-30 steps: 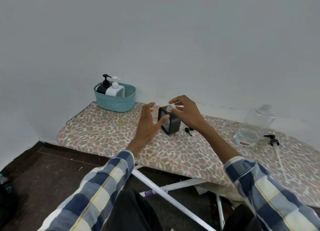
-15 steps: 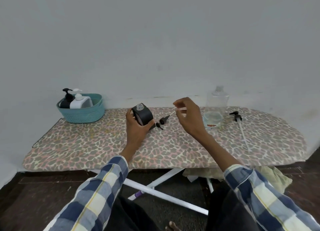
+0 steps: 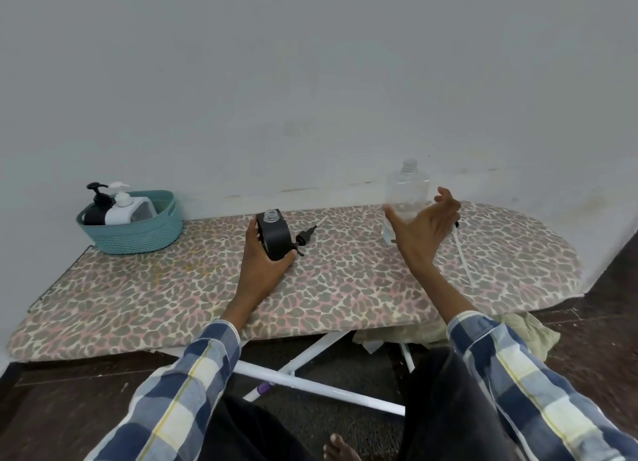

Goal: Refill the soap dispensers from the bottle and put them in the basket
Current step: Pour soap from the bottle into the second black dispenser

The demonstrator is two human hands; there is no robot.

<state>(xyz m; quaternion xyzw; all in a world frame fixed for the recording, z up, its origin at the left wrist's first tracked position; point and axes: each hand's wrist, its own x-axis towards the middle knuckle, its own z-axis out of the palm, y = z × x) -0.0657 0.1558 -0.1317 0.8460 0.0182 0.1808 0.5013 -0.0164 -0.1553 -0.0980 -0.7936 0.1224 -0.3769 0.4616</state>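
While the left hand [image 3: 264, 264] wraps around the black dispenser [image 3: 274, 234] and keeps it standing on the ironing board [image 3: 172, 288], its threaded neck bare and uncapped, the right hand [image 3: 423, 227] is spread open, fingers apart, right in front of the clear refill bottle [image 3: 407, 191] without closing on it. The step in hand looks like the refill of this 3rd dispenser: 2 others, 1 black [image 3: 96, 205] and 1 white [image 3: 126, 208], already sit in the teal basket [image 3: 138, 236] at the far left of the board. The next move probably calls for a firm wrap around the bottle's smooth, rounded body, a lift across to the dispenser, and a slow tilt so its narrow threaded mouth lines up over the small opening; a hasty pour would likely spill onto the cloth. The bottle is transparent plastic with only a little liquid low down, so it should feel light. The dispenser is a matte, boxy block with rounded corners. Its black pump head [image 3: 305, 236] lies just beside it on the board, dip tube pointing away, and a 2nd pump with a long pale tube [image 3: 462, 257] lies to the right of the bottle. The board's cover is a soft, leopard-spotted fabric, and the basket has a ribbed, woven-look wall.
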